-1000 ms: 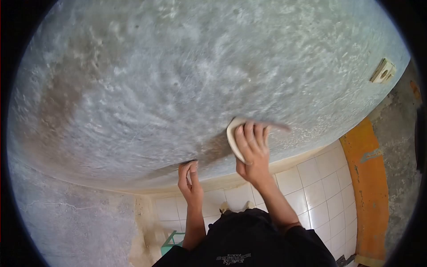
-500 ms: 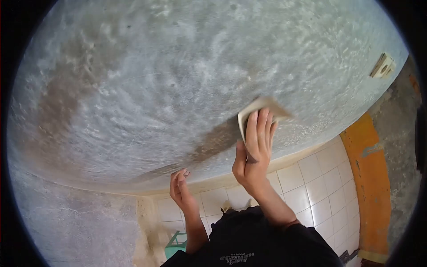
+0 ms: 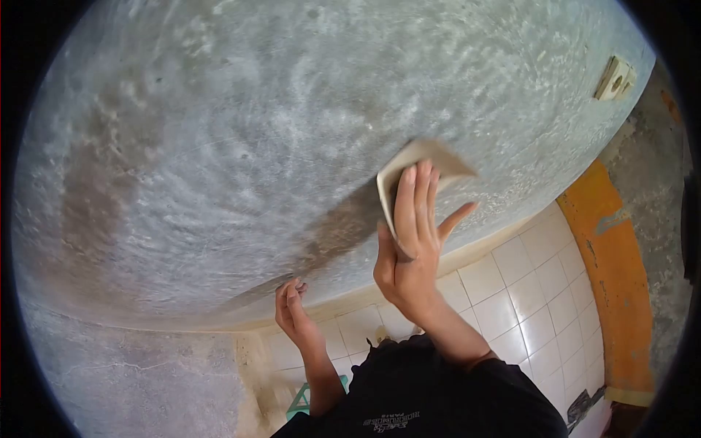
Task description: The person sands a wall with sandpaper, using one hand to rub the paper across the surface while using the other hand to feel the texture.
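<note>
A bent tan sheet that looks like sandpaper (image 3: 447, 162) lies against the mottled grey wall (image 3: 292, 139). My right hand (image 3: 415, 244) presses it there with fingers stretched up over it. Its lower edge is tucked by the thumb, and the little finger sticks out to the right, off the sheet. Lower left, my left hand (image 3: 298, 315) is held close to the wall, its fingers curled in and pinched near the thumb. Whatever is between those fingertips, if anything, is too small to make out.
A wall socket (image 3: 615, 78) sits at the upper right. White floor tiles (image 3: 496, 315) run below the wall, with an orange painted strip (image 3: 617, 277) to the right. A green plastic stool (image 3: 299, 400) stands beside my left forearm.
My right hand and the sheet have shifted up and slightly left in view, and the little finger has spread outward. The left hand keeps its curled shape. The camera view has tilted a little.
</note>
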